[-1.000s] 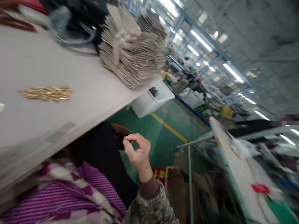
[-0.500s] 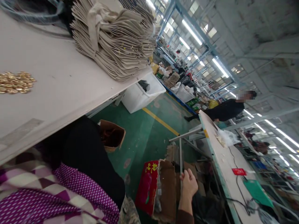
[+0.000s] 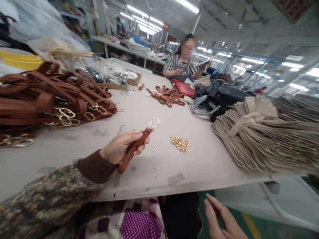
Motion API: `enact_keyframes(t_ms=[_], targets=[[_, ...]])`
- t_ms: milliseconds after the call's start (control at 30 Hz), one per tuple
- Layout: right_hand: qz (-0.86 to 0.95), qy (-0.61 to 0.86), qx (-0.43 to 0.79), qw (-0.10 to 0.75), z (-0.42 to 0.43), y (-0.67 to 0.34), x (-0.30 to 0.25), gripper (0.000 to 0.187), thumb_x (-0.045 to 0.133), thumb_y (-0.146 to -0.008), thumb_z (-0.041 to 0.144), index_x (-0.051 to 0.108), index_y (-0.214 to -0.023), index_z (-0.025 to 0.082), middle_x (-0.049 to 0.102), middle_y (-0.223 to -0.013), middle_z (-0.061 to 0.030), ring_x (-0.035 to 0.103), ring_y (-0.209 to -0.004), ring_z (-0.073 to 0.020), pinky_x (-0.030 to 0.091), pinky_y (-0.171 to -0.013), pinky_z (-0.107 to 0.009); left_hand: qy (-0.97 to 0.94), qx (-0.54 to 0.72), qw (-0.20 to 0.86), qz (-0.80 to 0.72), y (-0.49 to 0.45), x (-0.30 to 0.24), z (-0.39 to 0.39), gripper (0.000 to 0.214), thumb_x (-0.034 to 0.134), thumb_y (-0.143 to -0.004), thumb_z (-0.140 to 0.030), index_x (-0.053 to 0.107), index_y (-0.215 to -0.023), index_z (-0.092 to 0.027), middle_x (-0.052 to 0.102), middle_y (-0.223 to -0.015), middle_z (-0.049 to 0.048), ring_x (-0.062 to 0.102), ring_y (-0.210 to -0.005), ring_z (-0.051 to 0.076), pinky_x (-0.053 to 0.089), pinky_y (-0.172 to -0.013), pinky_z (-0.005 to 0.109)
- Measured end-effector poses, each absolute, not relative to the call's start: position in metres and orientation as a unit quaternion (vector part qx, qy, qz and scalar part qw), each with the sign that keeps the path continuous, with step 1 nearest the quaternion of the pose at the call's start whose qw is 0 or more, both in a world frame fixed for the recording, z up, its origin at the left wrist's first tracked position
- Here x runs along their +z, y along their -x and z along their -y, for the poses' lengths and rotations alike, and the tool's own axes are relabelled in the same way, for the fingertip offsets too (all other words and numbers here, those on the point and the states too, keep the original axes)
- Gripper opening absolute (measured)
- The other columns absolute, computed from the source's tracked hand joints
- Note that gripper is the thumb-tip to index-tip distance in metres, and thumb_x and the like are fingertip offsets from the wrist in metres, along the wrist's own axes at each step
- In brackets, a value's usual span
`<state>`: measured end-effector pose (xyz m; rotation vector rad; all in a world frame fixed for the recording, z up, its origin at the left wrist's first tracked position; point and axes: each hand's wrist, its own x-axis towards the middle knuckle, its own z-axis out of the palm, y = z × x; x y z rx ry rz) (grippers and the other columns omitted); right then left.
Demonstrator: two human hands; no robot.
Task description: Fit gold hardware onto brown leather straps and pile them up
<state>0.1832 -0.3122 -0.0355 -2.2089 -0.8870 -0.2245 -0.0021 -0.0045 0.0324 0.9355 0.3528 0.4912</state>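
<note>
My left hand is closed around a brown leather strap, held slanted above the table. From the strap's upper end sticks out an oval gold-coloured ring. Below the table's front edge, at the lower right, my right hand has its fingers stretched out and partly apart, with nothing visible between them. A small heap of gold-coloured metal pieces lies on the tabletop to the right of the strap. One loose gold piece sits between the heap and my left hand.
A large pile of brown straps with rings covers the left side. Smaller straps lie farther back. Bundled beige pieces stand at the right edge of the table. Across it is a person in a striped top.
The view has swung from the floor on the right to the table. My right hand has left the cardboard box beside the other bench. My left hand with the strap now shows.
</note>
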Motion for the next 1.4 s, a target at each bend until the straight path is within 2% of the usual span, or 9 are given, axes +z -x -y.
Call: enact_keyframes(t_ms=[133, 300, 633, 800, 967, 1167, 1233, 1400], targets=[[0.547, 0.763, -0.042, 0.341, 0.212, -0.171, -0.015, 0.023, 0.053, -0.090, 0.034, 0.069, -0.100, 0.021, 0.073, -0.090, -0.0051, 0.068, -0.076, -0.0178, 0.052, -0.074, -0.027, -0.391, 0.294, 0.859, -0.153, 0.012, 0.038, -0.010, 0.029, 0.052, -0.089, -0.019, 0.060, -0.115, -0.010, 0.055, -0.083, 0.0061, 0.049, -0.059, 0.010, 0.039, -0.049, 0.017], [0.607, 0.731, 0.006, 0.311, 0.136, -0.160, -0.012, 0.022, 0.047, -0.093, 0.027, 0.067, -0.100, 0.019, 0.071, -0.091, -0.0054, 0.066, -0.079, -0.0174, 0.050, -0.073, -0.028, -0.362, 0.350, 0.849, -0.160, 0.022, 0.042, -0.022, 0.028, 0.055, -0.085, -0.014, 0.065, -0.111, -0.008, 0.055, -0.083, 0.0064, 0.049, -0.062, 0.010, 0.038, -0.051, 0.017], [0.671, 0.712, -0.025, 0.206, 0.054, -0.168, -0.022, 0.027, 0.043, -0.093, 0.023, 0.066, -0.105, 0.016, 0.069, -0.091, -0.0089, 0.064, -0.084, -0.0200, 0.046, -0.078, -0.031, -0.337, 0.379, 0.840, -0.194, 0.019, 0.034, -0.027, 0.033, 0.070, -0.072, -0.009, 0.072, -0.105, -0.011, 0.061, -0.085, 0.0046, 0.047, -0.058, 0.006, 0.038, -0.054, 0.019], [0.678, 0.708, 0.003, 0.196, 0.036, -0.158, -0.023, 0.024, 0.045, -0.093, 0.025, 0.067, -0.103, 0.019, 0.067, -0.088, -0.0067, 0.062, -0.083, -0.0196, 0.042, -0.075, -0.029, -0.353, 0.356, 0.844, -0.191, 0.016, 0.031, -0.027, 0.022, 0.072, -0.072, -0.012, 0.071, -0.093, -0.009, 0.059, -0.071, 0.0006, 0.049, -0.054, 0.006, 0.038, -0.054, 0.018], [0.658, 0.720, 0.019, 0.220, 0.029, -0.154, -0.025, 0.024, 0.044, -0.093, 0.026, 0.065, -0.084, 0.018, 0.066, -0.081, -0.0068, 0.059, -0.074, -0.0187, 0.040, -0.067, -0.028, -0.369, 0.335, 0.840, -0.213, 0.013, 0.030, -0.022, 0.020, 0.075, -0.069, -0.014, 0.068, -0.086, -0.008, 0.061, -0.072, 0.0010, 0.051, -0.054, 0.005, 0.039, -0.054, 0.017], [0.621, 0.726, 0.066, 0.287, 0.041, -0.165, -0.018, 0.024, 0.048, -0.091, 0.036, 0.063, -0.083, 0.019, 0.068, -0.074, -0.0032, 0.059, -0.064, -0.0161, 0.043, -0.061, -0.027, -0.383, 0.334, 0.829, -0.234, 0.005, 0.023, -0.014, 0.023, 0.076, -0.065, -0.015, 0.068, -0.086, -0.010, 0.061, -0.073, 0.0002, 0.051, -0.058, 0.007, 0.042, -0.056, 0.019], [0.580, 0.731, 0.125, 0.337, 0.048, -0.167, -0.016, 0.025, 0.053, -0.088, 0.040, 0.064, -0.082, 0.018, 0.067, -0.070, -0.0018, 0.058, -0.060, -0.0154, 0.044, -0.059, -0.026, -0.396, 0.326, 0.821, -0.252, 0.004, 0.020, -0.012, 0.022, 0.074, -0.067, -0.015, 0.068, -0.088, -0.010, 0.062, -0.075, 0.0006, 0.052, -0.059, 0.007, 0.042, -0.058, 0.019], [0.430, 0.678, 0.280, 0.526, 0.068, -0.163, -0.014, 0.030, 0.067, -0.079, 0.045, 0.064, -0.086, 0.016, 0.060, -0.064, 0.0017, 0.054, -0.055, -0.0121, 0.045, -0.052, -0.024, -0.476, 0.301, 0.774, -0.289, -0.002, 0.013, -0.009, 0.022, 0.064, -0.072, -0.013, 0.068, -0.093, -0.010, 0.063, -0.081, 0.0024, 0.053, -0.065, 0.009, 0.043, -0.061, 0.022]])
